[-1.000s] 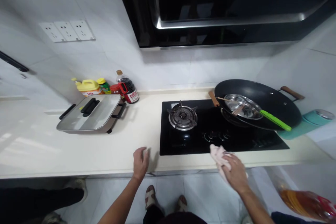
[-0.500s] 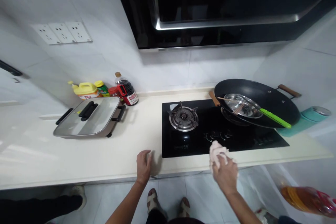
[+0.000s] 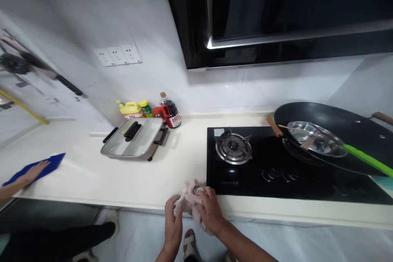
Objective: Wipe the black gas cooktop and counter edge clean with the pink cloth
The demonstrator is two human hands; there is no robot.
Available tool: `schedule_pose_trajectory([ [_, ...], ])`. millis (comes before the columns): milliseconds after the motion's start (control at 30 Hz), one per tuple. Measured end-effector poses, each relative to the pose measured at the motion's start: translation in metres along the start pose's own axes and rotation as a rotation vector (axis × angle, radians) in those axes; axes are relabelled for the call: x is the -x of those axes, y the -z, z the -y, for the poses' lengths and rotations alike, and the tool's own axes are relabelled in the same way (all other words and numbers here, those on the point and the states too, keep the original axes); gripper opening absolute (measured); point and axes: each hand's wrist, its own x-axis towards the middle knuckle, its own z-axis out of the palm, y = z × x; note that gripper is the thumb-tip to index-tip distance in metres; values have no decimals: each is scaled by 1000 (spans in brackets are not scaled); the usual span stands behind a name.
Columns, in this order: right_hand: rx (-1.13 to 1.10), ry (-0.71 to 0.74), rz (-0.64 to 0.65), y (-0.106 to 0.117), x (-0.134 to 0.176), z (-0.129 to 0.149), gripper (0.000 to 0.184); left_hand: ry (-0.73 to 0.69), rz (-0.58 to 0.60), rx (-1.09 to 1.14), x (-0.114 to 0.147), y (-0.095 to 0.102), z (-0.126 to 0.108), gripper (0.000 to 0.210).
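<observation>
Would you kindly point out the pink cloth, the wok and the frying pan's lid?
Pink cloth [image 3: 189, 197]: head view, crumpled middle.
Wok [image 3: 353, 129]: head view, bare inner wall.
Lid [image 3: 143, 136]: head view, pale top beside its handle.

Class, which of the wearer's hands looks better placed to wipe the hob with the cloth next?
The right, probably: the right hand holds the pale cloth and is nearer the black hob, while the left hand is on the cloth's other side, farther away.
</observation>
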Motion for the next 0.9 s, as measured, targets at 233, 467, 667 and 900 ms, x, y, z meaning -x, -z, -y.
schedule_pose_trajectory([
  [233,69,-158,-192,26,-52,-35,45,-138,40,-131,-12,-3,-7,38],
  [467,508,-374,-353,88,3,-126,56,-350,367,-453,-36,-82,-31,63],
  [667,709,-429,-278,95,42,-162,62,-433,638,-439,-45,-118,-34,70],
  [900,770,-449,-358,75,45,-168,64,-428,623,-440,-97,-125,-5,56],
])
